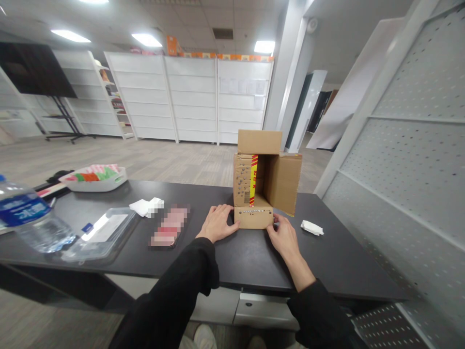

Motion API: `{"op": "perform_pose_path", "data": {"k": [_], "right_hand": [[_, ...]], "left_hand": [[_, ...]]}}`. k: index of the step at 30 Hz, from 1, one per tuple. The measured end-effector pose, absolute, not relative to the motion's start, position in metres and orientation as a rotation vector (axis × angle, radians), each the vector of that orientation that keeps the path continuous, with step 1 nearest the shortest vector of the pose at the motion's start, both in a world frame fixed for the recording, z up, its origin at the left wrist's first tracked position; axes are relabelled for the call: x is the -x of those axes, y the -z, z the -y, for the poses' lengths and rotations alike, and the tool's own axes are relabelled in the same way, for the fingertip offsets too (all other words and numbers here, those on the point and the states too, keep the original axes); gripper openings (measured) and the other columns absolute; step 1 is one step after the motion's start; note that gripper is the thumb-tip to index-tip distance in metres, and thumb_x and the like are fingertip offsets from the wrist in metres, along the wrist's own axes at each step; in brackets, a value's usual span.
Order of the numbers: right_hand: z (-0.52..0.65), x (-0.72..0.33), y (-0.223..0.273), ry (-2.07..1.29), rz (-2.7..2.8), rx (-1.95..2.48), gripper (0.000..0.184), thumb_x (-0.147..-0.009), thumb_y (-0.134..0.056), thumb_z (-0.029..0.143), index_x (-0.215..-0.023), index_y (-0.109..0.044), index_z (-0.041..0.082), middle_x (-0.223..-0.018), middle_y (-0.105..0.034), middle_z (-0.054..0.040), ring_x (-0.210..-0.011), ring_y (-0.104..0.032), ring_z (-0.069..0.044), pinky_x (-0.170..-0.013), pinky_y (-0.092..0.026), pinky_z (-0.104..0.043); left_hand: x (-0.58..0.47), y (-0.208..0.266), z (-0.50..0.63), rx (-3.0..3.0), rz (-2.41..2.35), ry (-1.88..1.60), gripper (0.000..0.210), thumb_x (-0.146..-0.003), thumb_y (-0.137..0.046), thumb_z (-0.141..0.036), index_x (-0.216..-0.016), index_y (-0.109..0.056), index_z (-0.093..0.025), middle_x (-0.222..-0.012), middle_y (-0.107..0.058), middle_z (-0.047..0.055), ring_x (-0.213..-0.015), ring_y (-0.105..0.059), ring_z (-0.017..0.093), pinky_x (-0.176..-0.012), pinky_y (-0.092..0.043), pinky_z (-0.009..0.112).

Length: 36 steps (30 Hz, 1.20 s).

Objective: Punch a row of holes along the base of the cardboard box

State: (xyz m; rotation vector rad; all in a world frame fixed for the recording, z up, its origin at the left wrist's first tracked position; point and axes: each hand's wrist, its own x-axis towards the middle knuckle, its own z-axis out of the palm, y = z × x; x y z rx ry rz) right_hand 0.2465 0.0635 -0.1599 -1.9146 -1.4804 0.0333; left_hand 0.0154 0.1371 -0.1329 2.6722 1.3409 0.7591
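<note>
A small cardboard box [267,177] lies on its side on the dark table [250,257], its opening facing me and its flaps spread. A strip of yellow and red tape runs down its inside left flap. My left hand [217,222] rests on the table against the left end of the bottom flap. My right hand [285,236] pinches the right end of that same flap. Both sleeves are black.
A crumpled white paper [311,227] lies right of the box. To the left lie a blurred pink flat object [169,226], white tissue [147,206], a clear plastic lid [101,234], a water bottle [31,218] and a white tray [95,177] of coloured items. A white perforated panel [407,160] stands at right.
</note>
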Motion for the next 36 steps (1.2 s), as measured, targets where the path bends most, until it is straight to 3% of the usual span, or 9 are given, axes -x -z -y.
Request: {"op": "perform_pose_path", "data": {"k": [4, 9, 13, 17, 22, 26, 36], "right_hand": [[-0.063, -0.246, 0.158, -0.09, 1.506, 1.922, 0.04, -0.083, -0.049, 0.028, -0.12, -0.06, 0.018, -0.111, -0.066, -0.0115, -0.099, -0.064, -0.026, -0.086, -0.046, -0.037], [-0.064, -0.249, 0.163, -0.108, 1.474, 1.917, 0.039, -0.082, -0.048, 0.029, -0.118, -0.057, 0.017, -0.108, -0.067, -0.0103, -0.078, -0.064, -0.021, -0.078, -0.046, -0.036], [-0.065, -0.251, 0.167, -0.088, 1.437, 1.859, 0.037, -0.081, -0.047, 0.03, -0.115, -0.054, 0.017, -0.105, -0.066, -0.0095, -0.073, -0.061, -0.019, -0.073, -0.046, -0.035], [-0.066, -0.253, 0.169, -0.11, 1.42, 1.807, 0.035, -0.08, -0.046, 0.031, -0.112, -0.052, 0.019, -0.104, -0.065, -0.0085, -0.073, -0.06, -0.019, -0.074, -0.046, -0.034], [-0.067, -0.254, 0.168, -0.181, 1.388, 1.825, 0.032, -0.08, -0.048, 0.031, -0.109, -0.053, 0.02, -0.086, -0.066, -0.004, -0.074, -0.062, -0.021, -0.073, -0.045, -0.034], [-0.069, -0.254, 0.167, -0.194, 1.361, 1.796, 0.029, -0.076, -0.051, 0.029, -0.104, -0.055, 0.021, -0.095, -0.068, -0.0056, -0.086, -0.063, -0.022, -0.08, -0.045, -0.036], [-0.076, -0.259, 0.173, -0.318, 1.316, 1.634, 0.051, -0.075, -0.053, 0.033, -0.123, -0.055, 0.017, -0.092, -0.07, -0.0065, -0.078, -0.063, -0.02, -0.077, -0.05, -0.036]], "left_hand": [[-0.016, 0.132, -0.137, -2.677, -1.322, -0.741, 0.041, -0.08, -0.06, -0.042, -0.115, -0.055, -0.019, -0.112, -0.065, 0.008, -0.107, -0.059, 0.027, -0.094, -0.037, 0.042], [-0.015, 0.13, -0.136, -2.673, -1.318, -0.748, 0.046, -0.08, -0.061, -0.043, -0.12, -0.055, -0.021, -0.117, -0.065, 0.009, -0.109, -0.058, 0.026, -0.096, -0.037, 0.042], [-0.013, 0.131, -0.137, -2.671, -1.29, -0.78, 0.048, -0.082, -0.061, -0.044, -0.124, -0.055, -0.022, -0.12, -0.065, 0.008, -0.11, -0.057, 0.026, -0.095, -0.037, 0.041], [-0.012, 0.132, -0.139, -2.652, -1.258, -0.799, 0.047, -0.083, -0.061, -0.044, -0.126, -0.056, -0.025, -0.122, -0.066, 0.006, -0.111, -0.057, 0.025, -0.095, -0.037, 0.04], [-0.012, 0.131, -0.139, -2.588, -1.22, -0.786, 0.046, -0.084, -0.06, -0.04, -0.128, -0.054, -0.026, -0.114, -0.07, 0.005, -0.107, -0.061, 0.022, -0.095, -0.038, 0.039], [-0.011, 0.13, -0.138, -2.526, -1.192, -0.787, 0.045, -0.084, -0.059, -0.038, -0.126, -0.054, -0.025, -0.107, -0.073, 0.004, -0.106, -0.064, 0.022, -0.096, -0.037, 0.038], [-0.008, 0.137, -0.152, -2.32, -1.107, -0.761, 0.041, -0.078, -0.065, -0.038, -0.118, -0.062, -0.028, -0.117, -0.071, 0.002, -0.11, -0.064, 0.021, -0.103, -0.041, 0.039]]}}
